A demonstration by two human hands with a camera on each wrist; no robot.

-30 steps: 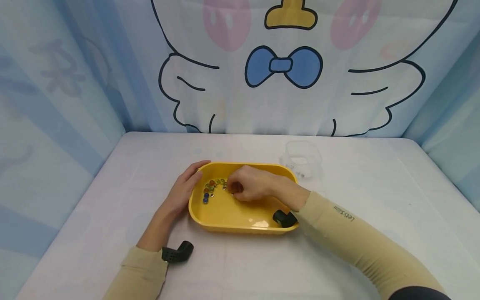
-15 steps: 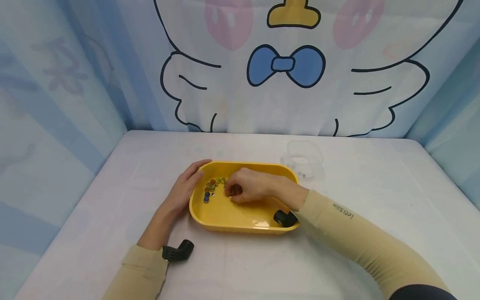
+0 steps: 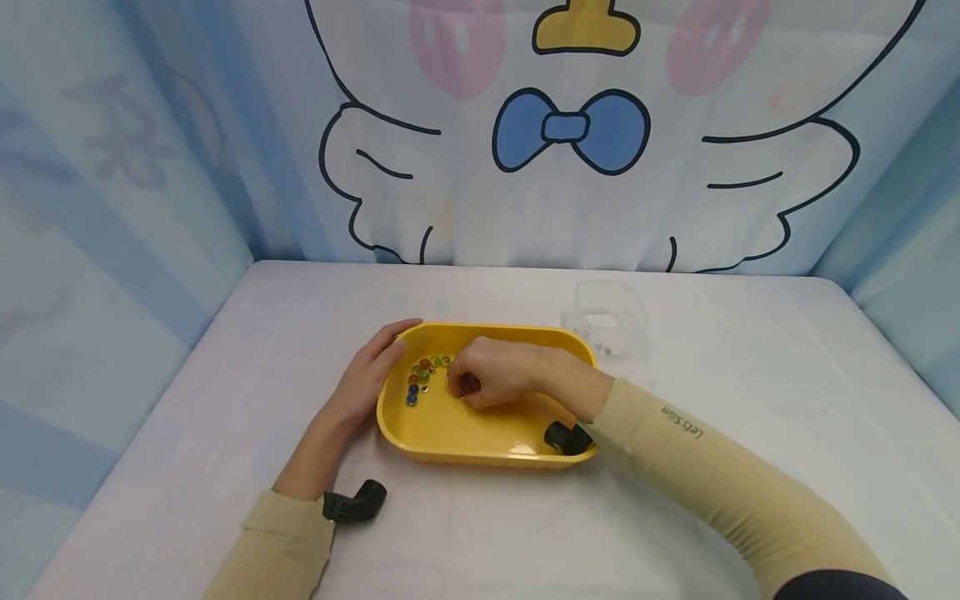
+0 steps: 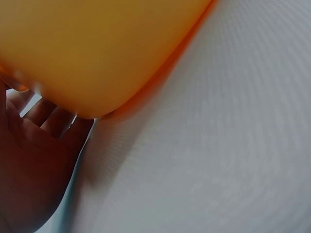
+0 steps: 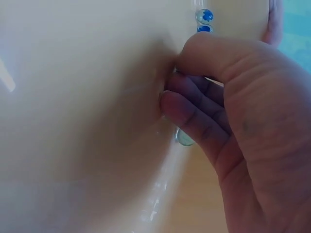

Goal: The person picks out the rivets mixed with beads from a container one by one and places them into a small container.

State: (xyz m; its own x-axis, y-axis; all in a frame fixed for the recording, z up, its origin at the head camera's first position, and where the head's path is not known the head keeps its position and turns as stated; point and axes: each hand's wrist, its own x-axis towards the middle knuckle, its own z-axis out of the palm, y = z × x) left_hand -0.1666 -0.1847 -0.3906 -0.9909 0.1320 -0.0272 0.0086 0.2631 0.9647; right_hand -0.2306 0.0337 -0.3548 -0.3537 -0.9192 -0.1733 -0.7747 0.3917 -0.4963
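Observation:
A yellow tray (image 3: 465, 432) lies on the table. My left hand (image 3: 369, 373) grips its left end, thumb over the rim and the other fingers along the outer wall; the left wrist view shows those fingers (image 4: 58, 121) against the tray's underside. Inside the tray my right hand (image 3: 498, 372) reaches down with curled fingers, thumb and index fingertips together. They pinch a marble, mostly hidden, of which only a glint shows. To its left several glass marbles form a bent row: blue ones (image 3: 412, 400) in front, orange and green ones (image 3: 425, 364) behind. A greenish marble (image 5: 184, 137) sits beyond my fingers.
A clear plastic box (image 3: 607, 321) with a few small things in it stands behind the tray's right corner. The black wrist camera (image 3: 567, 438) of my right arm hangs over the tray's front right corner. A printed curtain (image 3: 570, 208) rises behind the table.
My right hand has shifted slightly left and toward the tray's front, still with fingers curled. The left hand, the tray and the row of marbles have stayed in place.

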